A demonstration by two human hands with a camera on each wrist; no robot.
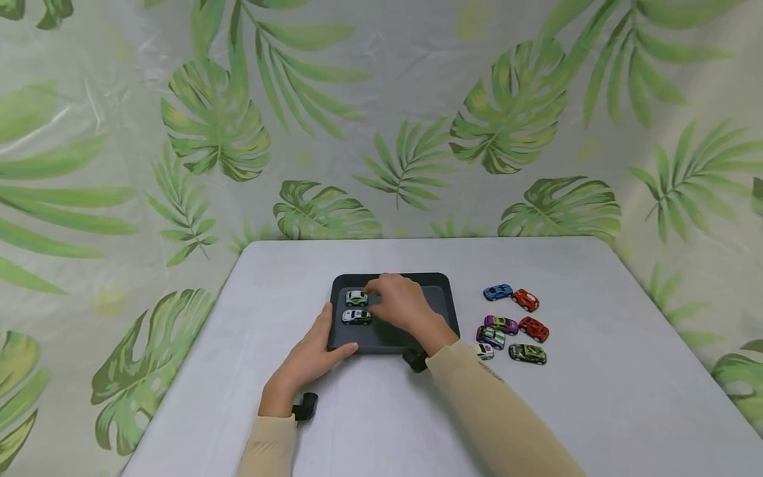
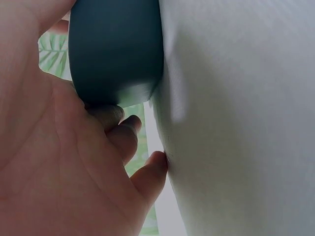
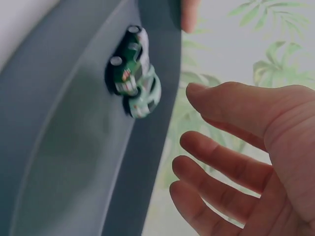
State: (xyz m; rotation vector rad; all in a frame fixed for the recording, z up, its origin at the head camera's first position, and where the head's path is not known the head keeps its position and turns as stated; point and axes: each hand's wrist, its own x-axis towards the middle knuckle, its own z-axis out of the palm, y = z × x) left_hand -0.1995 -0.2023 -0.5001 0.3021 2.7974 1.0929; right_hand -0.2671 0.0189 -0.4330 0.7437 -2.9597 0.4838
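In the middle of the frame, a light green toy car (image 1: 356, 298) and a white-and-dark-green toy car (image 1: 356, 317) stood close together in the left part of the dark tray (image 1: 384, 340). The left hand (image 1: 306, 354) gripped the tray's near-left corner. The right hand (image 1: 402, 301) hovered just beside both cars, thumb and fingers well parted, its grip empty. Placing cars neatly probably called for a steady tray and a light fingertip release, without nudging neighbours.
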